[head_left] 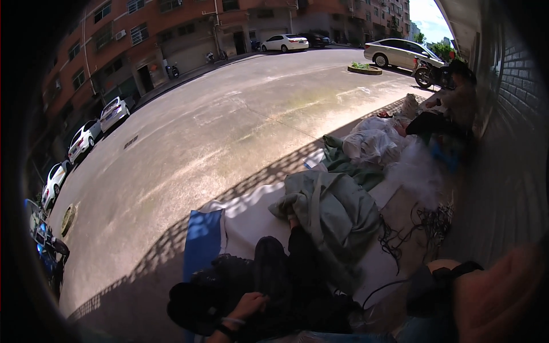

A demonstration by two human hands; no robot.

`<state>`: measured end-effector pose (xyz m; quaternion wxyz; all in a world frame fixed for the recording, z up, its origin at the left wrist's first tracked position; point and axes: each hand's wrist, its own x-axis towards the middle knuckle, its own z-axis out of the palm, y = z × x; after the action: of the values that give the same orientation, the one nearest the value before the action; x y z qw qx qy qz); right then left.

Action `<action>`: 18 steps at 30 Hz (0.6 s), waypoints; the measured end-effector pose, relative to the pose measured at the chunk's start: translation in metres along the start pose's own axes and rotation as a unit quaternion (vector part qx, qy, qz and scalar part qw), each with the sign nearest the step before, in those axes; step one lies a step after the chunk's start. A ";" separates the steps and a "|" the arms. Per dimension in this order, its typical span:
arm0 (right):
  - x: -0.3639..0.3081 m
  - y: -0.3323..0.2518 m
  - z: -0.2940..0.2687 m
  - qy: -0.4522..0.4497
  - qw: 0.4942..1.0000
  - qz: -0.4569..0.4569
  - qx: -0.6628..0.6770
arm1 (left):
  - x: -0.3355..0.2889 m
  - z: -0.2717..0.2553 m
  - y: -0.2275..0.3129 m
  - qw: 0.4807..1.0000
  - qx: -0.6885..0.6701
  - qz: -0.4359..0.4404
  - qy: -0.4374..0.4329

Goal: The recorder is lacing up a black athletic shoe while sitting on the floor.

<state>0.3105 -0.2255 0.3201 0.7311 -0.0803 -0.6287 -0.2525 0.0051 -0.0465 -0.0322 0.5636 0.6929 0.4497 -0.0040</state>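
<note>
My left hand (250,305) rests low in the middle of the head view, over my dark-clothed legs. Its fingers are curled together; whatever they may hold is too small to make out. A dark band circles that wrist. My right arm (500,297) is raised close at the lower right and smeared by motion, so its fingers cannot be read. Beside it are a black band (437,280) and a thin black cord (382,287) running toward my lap. Beyond my feet lies a grey-green cloth sack (337,208), crumpled on a white sheet (251,211).
Tangled black cords (429,226) lie right of the sack. White plastic bags (374,140) are heaped farther off, near another seated person (454,106). A wall (517,131) runs along the right. Parked cars (400,52) and a motorcycle (430,74) stand across the paved yard (200,126).
</note>
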 end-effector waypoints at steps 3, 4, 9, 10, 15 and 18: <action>0.002 -0.002 -0.003 -0.006 1.000 -0.007 -0.006 | -0.002 0.003 -0.018 0.999 -0.044 -0.002 0.006; 0.004 -0.001 -0.010 -0.013 1.000 -0.013 -0.009 | 0.002 0.007 -0.015 0.996 -0.082 -0.002 0.018; -0.002 -0.018 -0.012 -0.011 0.998 0.002 -0.063 | 0.005 -0.003 -0.011 0.991 -0.129 -0.040 -0.005; -0.006 -0.025 -0.004 -0.012 0.997 0.012 -0.076 | 0.006 -0.004 -0.012 0.995 -0.096 -0.017 0.007; 0.007 -0.038 -0.019 -0.058 0.992 0.020 -0.111 | 0.001 0.003 -0.004 0.996 -0.083 -0.017 0.011; 0.027 -0.045 -0.039 -0.102 0.985 0.010 -0.140 | 0.007 0.007 0.001 0.995 -0.093 -0.033 -0.009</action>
<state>0.3259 -0.2886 0.3291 0.6474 -0.2139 -0.6573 -0.3211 0.0136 -0.0478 -0.0371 0.6295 0.6221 0.4653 0.0133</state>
